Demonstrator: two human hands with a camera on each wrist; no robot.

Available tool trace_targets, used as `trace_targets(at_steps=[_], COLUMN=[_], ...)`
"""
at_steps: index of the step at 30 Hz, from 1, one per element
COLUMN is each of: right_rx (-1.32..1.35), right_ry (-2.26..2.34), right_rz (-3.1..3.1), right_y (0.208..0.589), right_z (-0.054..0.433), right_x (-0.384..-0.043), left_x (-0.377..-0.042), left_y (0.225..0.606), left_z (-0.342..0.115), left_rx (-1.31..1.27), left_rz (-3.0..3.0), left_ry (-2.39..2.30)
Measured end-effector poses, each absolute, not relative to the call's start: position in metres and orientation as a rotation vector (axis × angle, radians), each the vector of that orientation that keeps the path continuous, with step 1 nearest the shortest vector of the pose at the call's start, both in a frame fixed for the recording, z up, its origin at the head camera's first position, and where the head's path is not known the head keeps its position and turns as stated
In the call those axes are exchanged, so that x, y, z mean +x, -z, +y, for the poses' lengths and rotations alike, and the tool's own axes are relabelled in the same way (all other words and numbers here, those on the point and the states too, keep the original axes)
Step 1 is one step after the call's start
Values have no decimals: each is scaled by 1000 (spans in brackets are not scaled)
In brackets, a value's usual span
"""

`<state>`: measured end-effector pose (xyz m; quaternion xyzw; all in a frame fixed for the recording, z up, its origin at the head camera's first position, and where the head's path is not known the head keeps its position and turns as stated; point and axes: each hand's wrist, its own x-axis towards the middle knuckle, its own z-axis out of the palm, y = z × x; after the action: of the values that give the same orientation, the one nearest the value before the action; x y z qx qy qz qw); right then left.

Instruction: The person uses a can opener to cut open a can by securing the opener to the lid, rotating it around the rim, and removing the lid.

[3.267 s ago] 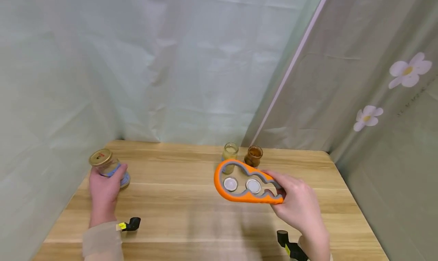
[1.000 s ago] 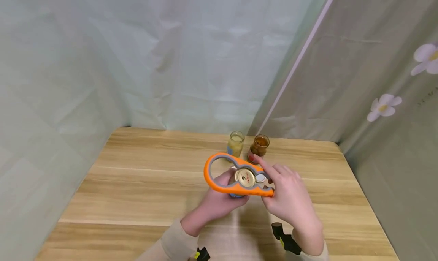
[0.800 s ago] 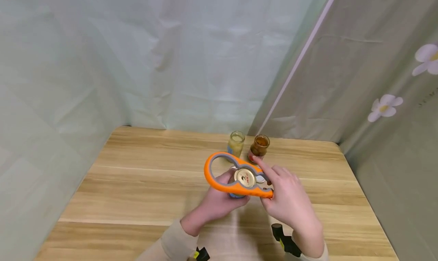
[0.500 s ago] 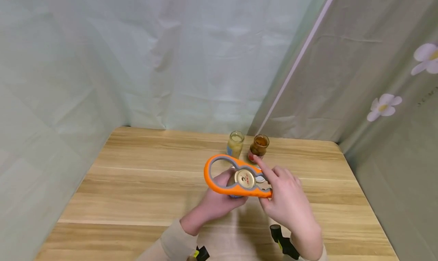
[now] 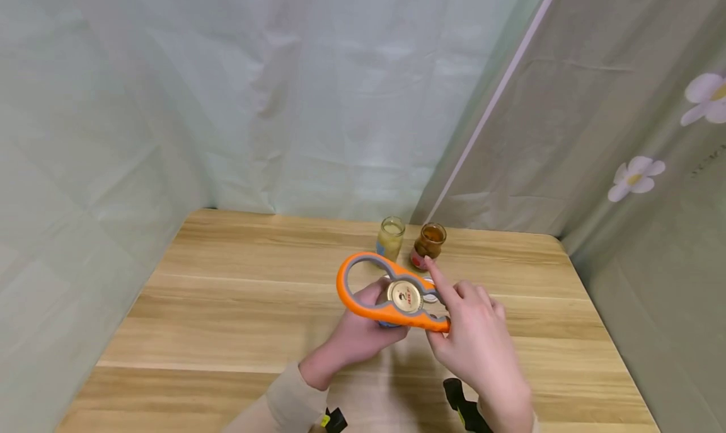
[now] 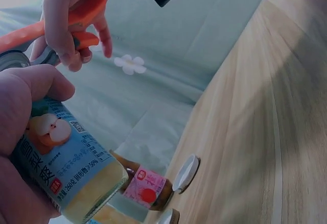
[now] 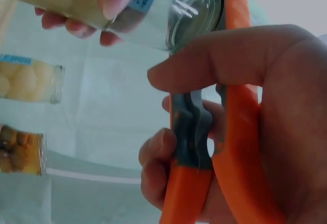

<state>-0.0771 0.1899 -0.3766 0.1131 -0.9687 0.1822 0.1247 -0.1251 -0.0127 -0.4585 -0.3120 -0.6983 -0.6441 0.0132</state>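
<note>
My left hand (image 5: 363, 338) grips a glass jar (image 6: 71, 157) of pale fruit with a blue label, held up off the table in front of me. The jar's gold lid (image 5: 405, 296) sits between the grey notched inner edges of an orange jar opener (image 5: 408, 318). With my right hand (image 5: 476, 332) I hold the opener by its handle ends, the index finger stretched forward along the far side. In the right wrist view, the thumb lies across the opener beside the jar's neck. The jar's lower part is hidden in the head view.
Two lidless jars stand near the table's back edge: one with pale fruit (image 5: 390, 241), one brown with a pink label (image 5: 426, 247). Loose white-lined lids (image 6: 186, 173) lie on the wooden table (image 5: 227, 307) before them. Curtains hang behind and beside the table.
My left hand has brought the jar from the table's left side to the middle, and its lid now sits inside the opener. Lately my right hand has turned slightly, its index finger straighter.
</note>
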Motion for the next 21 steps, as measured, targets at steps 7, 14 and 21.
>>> trace_targets(at_steps=[7, 14, 21], right_rx=[408, 354, 274], right_ry=[-543, -576, -579], right_rz=[-2675, -2694, -2784], right_y=[381, 380, 380], right_z=[187, 185, 180], right_x=[-83, -83, -77], left_x=[-122, -124, -123], left_y=[456, 445, 443], left_z=[-15, -18, -20], left_rx=[-931, -926, -905], left_rz=[-2162, -2228, -2298], left_ry=[2164, 1996, 1997])
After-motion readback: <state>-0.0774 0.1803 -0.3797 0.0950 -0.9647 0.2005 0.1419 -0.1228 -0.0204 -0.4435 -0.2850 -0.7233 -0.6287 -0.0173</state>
